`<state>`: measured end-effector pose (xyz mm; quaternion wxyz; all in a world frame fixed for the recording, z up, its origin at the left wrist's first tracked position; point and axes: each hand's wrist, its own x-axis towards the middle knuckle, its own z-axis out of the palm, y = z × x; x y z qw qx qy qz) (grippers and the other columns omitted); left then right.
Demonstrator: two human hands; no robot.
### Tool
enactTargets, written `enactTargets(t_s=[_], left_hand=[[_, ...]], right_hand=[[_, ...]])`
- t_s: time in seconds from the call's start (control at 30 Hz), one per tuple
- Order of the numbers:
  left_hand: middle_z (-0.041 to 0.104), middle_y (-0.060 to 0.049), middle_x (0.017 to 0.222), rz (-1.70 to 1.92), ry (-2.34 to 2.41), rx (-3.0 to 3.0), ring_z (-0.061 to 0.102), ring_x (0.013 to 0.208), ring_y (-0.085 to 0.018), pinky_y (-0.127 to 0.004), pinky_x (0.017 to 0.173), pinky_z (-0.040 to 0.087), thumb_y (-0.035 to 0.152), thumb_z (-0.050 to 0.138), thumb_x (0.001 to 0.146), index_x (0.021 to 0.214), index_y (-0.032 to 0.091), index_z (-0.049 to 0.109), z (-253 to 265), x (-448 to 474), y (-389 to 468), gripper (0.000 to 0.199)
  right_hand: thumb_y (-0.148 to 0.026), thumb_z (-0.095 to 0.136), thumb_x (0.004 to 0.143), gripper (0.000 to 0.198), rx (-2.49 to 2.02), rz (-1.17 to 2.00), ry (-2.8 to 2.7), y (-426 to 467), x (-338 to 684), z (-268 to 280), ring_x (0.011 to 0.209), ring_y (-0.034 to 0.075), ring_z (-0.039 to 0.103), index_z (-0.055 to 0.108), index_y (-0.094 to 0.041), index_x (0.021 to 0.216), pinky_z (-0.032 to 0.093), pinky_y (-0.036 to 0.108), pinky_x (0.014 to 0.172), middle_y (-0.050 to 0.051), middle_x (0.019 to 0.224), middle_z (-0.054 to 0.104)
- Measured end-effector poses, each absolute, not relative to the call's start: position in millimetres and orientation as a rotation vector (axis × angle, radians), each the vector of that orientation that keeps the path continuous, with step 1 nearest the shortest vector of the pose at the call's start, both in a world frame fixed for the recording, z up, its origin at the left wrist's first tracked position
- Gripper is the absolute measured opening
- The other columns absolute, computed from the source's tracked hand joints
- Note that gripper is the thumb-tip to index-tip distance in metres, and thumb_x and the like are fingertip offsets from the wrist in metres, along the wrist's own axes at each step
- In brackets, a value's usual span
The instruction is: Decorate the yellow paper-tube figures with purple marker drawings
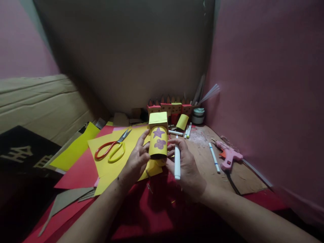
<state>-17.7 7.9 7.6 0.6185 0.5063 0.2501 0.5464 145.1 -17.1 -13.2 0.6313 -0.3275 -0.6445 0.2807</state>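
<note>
A yellow paper tube (152, 145) with a purple star and a purple flower drawn on it is held up in front of me. A pale yellow box-like piece (158, 118) sits at its far end. From the left side, my left hand (138, 155) grips the tube with its fingers curled against it. My right hand (188, 165) steadies the tube's right side with its fingertips and also holds a white marker (177, 162), tilted nearly upright. The tube's underside and some fingertips are hidden.
Red-and-yellow-handled scissors (113, 148) lie on yellow paper (134, 135) at left. A pink glue gun (231, 155) and another marker (214, 158) rest on cardboard at right. Behind stand decorated cardboard pieces (154, 108), a loose yellow tube (182, 122) and a lidded jar (198, 116).
</note>
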Motion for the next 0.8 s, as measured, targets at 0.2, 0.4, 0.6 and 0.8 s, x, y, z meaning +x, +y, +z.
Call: enactTargets(t_s=[0.2, 0.4, 0.6, 0.8], left_hand=[[0.065, -0.015, 0.135, 1.297, 0.775, 1.382, 0.066, 0.121, -0.033, -0.038, 0.098, 0.055, 0.031, 0.091, 0.067, 0.16, 0.023, 0.022, 6.4, -20.2, 7.3, 0.116], [0.072, -0.01, 0.121, 1.484, 0.979, 1.345, 0.072, 0.102, -0.026, -0.032, 0.086, 0.059, 0.026, 0.088, 0.07, 0.151, 0.022, 0.041, 6.8, -11.2, 4.0, 0.093], [0.077, -0.005, 0.105, 1.575, 0.946, 1.215, 0.073, 0.087, -0.02, -0.026, 0.074, 0.059, 0.025, 0.08, 0.082, 0.141, 0.024, 0.056, 10.9, -3.7, -5.5, 0.064], [0.076, -0.004, 0.108, 1.576, 0.979, 1.231, 0.071, 0.083, -0.017, -0.023, 0.072, 0.057, 0.027, 0.081, 0.081, 0.14, 0.025, 0.056, 10.6, -1.5, -10.4, 0.064]], right_hand=[[-0.01, 0.064, 0.083, 0.043, -0.717, 0.573, -1.512, -6.2, 138.5, -14.2, 0.076, 0.017, 0.072, 0.049, -0.027, 0.119, 0.062, 0.032, 0.072, 0.001, 0.095, 0.07], [-0.008, 0.063, 0.082, 0.045, -0.701, 0.485, -1.547, -12.6, 129.5, -18.7, 0.074, 0.017, 0.07, 0.048, -0.028, 0.119, 0.062, 0.032, 0.069, 0.001, 0.095, 0.067], [-0.01, 0.064, 0.087, 0.039, -0.669, 0.348, -1.545, -36.5, 141.8, -15.1, 0.079, 0.017, 0.068, 0.053, -0.03, 0.119, 0.06, 0.03, 0.071, 0.0, 0.094, 0.064], [-0.014, 0.055, 0.096, 0.025, -0.524, 0.347, -1.584, -47.1, 151.4, -11.8, 0.086, 0.017, 0.064, 0.07, -0.029, 0.11, 0.056, 0.032, 0.08, 0.001, 0.091, 0.066]])
